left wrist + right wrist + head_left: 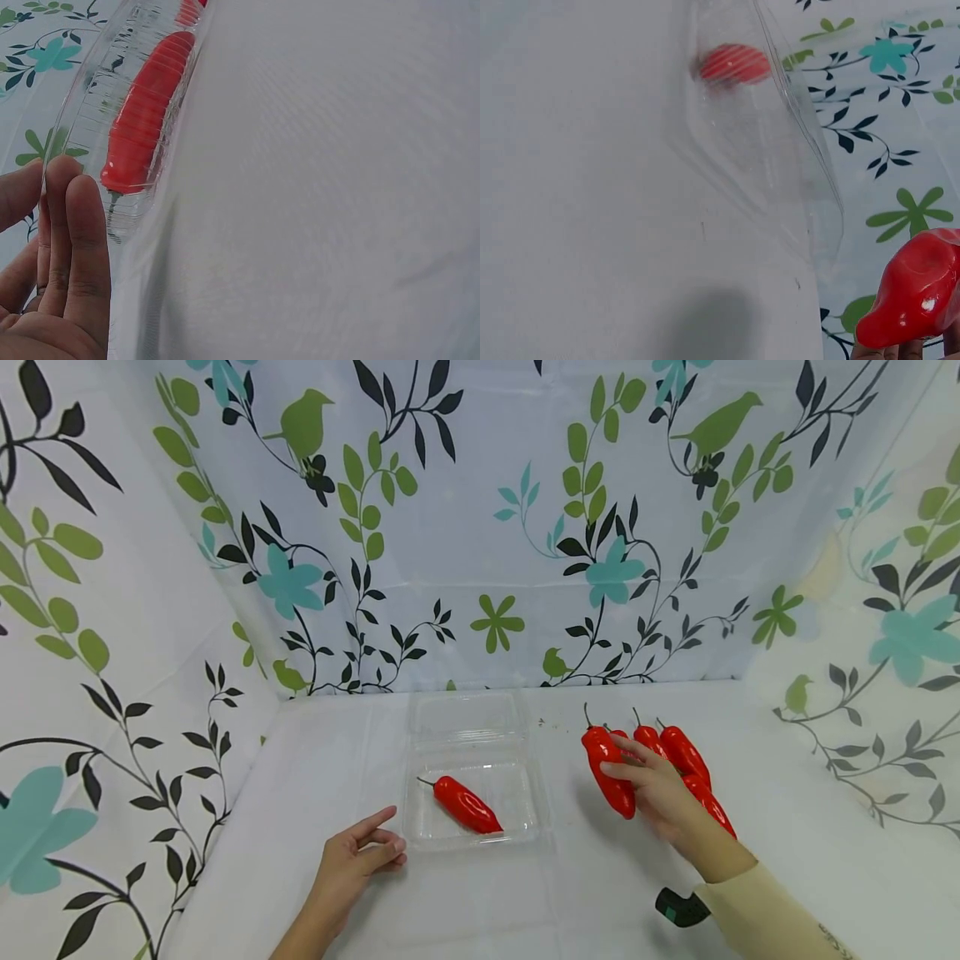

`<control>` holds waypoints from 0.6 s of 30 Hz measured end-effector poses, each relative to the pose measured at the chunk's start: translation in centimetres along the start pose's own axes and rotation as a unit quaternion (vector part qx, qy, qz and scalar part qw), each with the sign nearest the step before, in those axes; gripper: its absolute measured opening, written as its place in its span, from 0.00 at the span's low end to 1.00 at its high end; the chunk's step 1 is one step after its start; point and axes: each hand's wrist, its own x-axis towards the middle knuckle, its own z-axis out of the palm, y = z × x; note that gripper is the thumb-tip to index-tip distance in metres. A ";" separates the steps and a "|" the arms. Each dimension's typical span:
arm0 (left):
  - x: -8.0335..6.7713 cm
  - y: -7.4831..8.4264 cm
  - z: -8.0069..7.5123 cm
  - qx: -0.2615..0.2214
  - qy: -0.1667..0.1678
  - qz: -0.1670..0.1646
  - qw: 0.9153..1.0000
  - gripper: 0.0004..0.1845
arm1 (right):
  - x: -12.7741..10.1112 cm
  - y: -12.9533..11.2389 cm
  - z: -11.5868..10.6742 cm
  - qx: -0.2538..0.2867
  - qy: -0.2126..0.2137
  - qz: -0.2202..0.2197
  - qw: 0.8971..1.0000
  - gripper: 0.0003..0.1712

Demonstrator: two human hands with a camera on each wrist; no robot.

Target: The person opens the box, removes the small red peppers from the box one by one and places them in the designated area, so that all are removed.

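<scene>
A clear plastic clamshell container (480,842) lies with its lid folded back, and one red chili pepper (467,806) rests inside it. My left hand (360,860) is at the container's near left corner; in the left wrist view its thumb and fingers (86,247) pinch the rim. To the right, my right hand (656,789) grips another red pepper (609,772) above the table, stem up. That pepper (915,289) also shows at the lower right of the right wrist view. Several more red peppers (684,756) lie beyond and beside the right hand, partly hidden by it.
A white cloth (570,902) covers the table. Patterned curtains (465,527) with leaves and birds enclose the back and both sides. A black object with a green patch (681,908) is near the right sleeve.
</scene>
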 end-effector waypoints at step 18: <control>0.0 0.0 0.0 0.004 0.003 0.001 1.000 0.33 | -0.5 -1.1 -10.4 -0.074 0.060 0.006 0.995 0.50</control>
